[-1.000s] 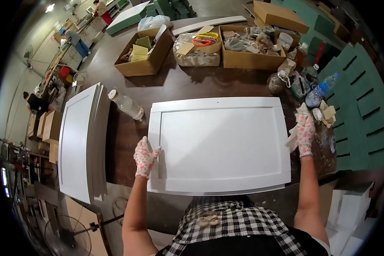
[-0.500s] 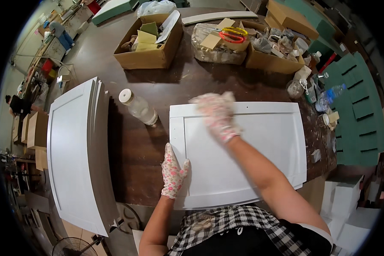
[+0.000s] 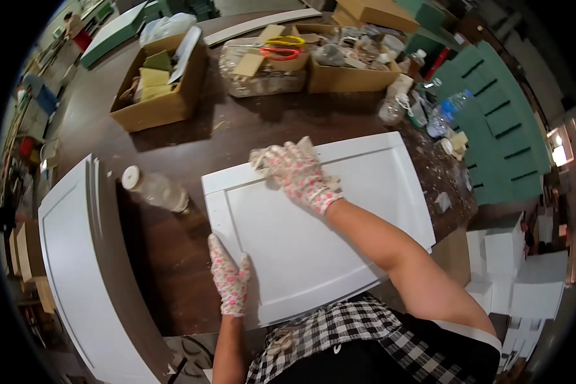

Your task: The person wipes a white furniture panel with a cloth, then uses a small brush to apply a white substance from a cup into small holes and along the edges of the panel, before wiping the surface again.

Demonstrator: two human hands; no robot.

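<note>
A white panel (image 3: 291, 240) tops the workshop's (image 3: 19, 109) brown table (image 3: 233, 141).

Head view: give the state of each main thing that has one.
White rectangular framed panel, lying flat
Pink-spotted white-gloved left hand, open
Pink-spotted white-gloved right hand, holding beige cloth
Clear white-capped bottle, closed
Clear blue-capped plastic bottle, closed
Left brown cardboard box, open, filled
Front right brown cardboard box, open, filled
</note>
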